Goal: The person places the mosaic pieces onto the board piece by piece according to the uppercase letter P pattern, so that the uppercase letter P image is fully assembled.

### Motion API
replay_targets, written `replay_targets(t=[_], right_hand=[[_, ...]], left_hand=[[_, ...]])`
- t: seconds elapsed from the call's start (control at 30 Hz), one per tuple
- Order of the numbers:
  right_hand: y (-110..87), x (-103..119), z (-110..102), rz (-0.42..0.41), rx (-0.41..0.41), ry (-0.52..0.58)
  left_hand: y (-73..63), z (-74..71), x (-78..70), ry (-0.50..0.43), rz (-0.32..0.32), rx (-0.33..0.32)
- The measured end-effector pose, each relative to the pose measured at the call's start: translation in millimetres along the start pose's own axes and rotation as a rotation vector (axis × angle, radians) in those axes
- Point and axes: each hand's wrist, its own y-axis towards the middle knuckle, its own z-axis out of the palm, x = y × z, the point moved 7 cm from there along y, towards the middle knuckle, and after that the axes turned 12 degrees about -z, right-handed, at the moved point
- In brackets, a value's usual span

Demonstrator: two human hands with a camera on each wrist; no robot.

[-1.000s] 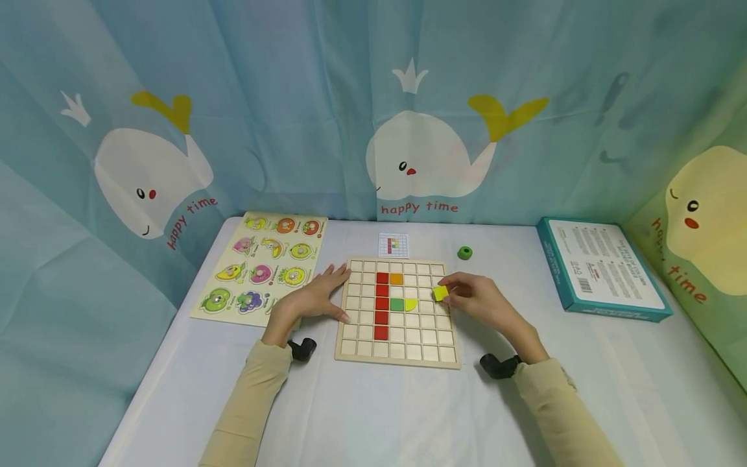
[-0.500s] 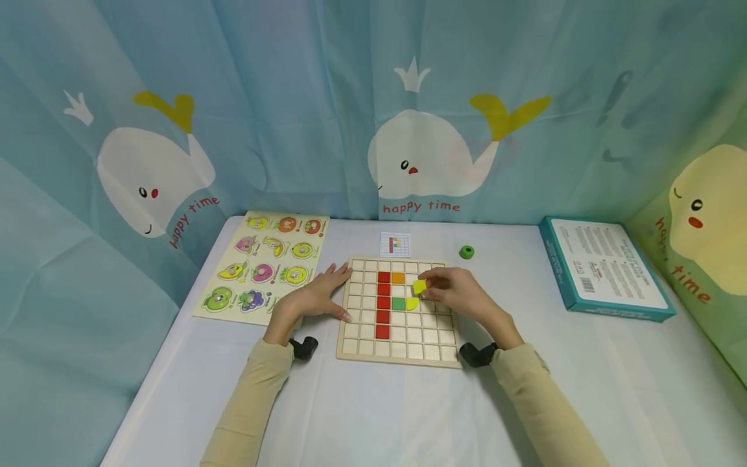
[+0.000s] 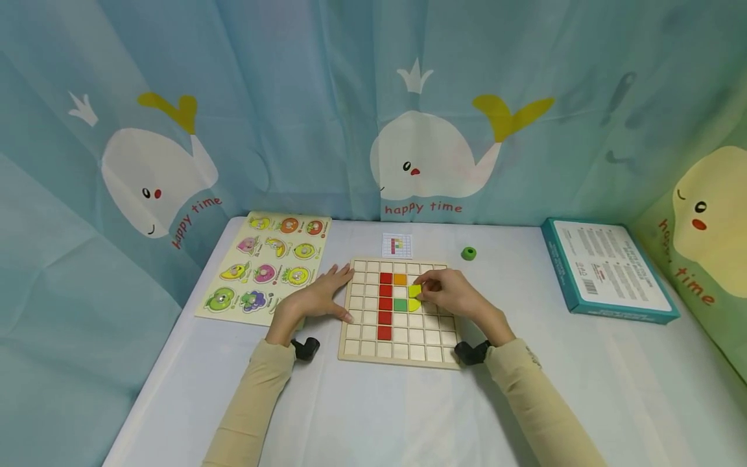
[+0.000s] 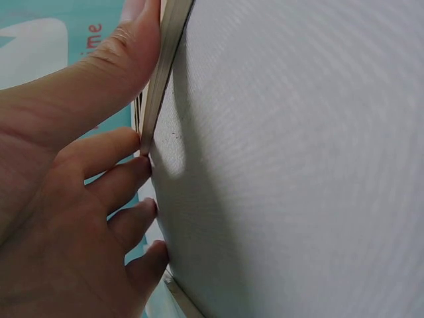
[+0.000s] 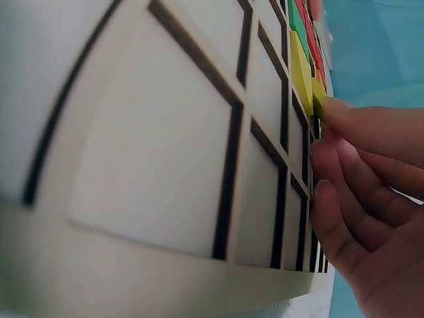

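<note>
A wooden grid board (image 3: 399, 351) lies on the table with a column of red square tiles (image 3: 385, 304), an orange tile (image 3: 399, 279), a green tile (image 3: 400, 305) and a yellow quarter-circle tile (image 3: 414, 305). Between thumb and fingers my right hand (image 3: 458, 295) pinches a yellow square tile (image 3: 415, 290), just behind the quarter-circle; in the right wrist view that tile (image 5: 318, 91) is partly hidden by the fingertips. At the board's left edge rests my left hand (image 3: 315, 295), fingers spread, its thumb along the side; the left wrist view shows this hand (image 4: 79, 172) against the edge.
A small printed pattern card (image 3: 397, 246) lies behind the board. To its right sits a green ring-shaped piece (image 3: 469, 253). A fruit puzzle board (image 3: 280, 267) is at the left, partly beside my left hand. A teal-edged box (image 3: 607, 269) stands at the right.
My right hand has carried the yellow square tile leftward over the board and down to the cell behind the yellow quarter-circle. My left hand has stayed at the board's left edge.
</note>
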Motion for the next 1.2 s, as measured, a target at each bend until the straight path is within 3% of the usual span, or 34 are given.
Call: replay_targets(t=[0.5,0.83,1.2], right_hand=[[-3.9,-1.9,0.3,-0.020,-0.003,-0.035],[-28.7,-6.2,-14.3,0.000,-0.072,-0.010],[-56.4,-14.3,-34.5,0.034,-0.123,-0.064]], left_hand=[[-0.7,0.4,-0.5,-0.001,-0.008,0.004],[-0.7,1.3,-0.3,-0.009,-0.009,0.004],[0.1,1.2,0.9,-0.020,-0.019,-0.005]])
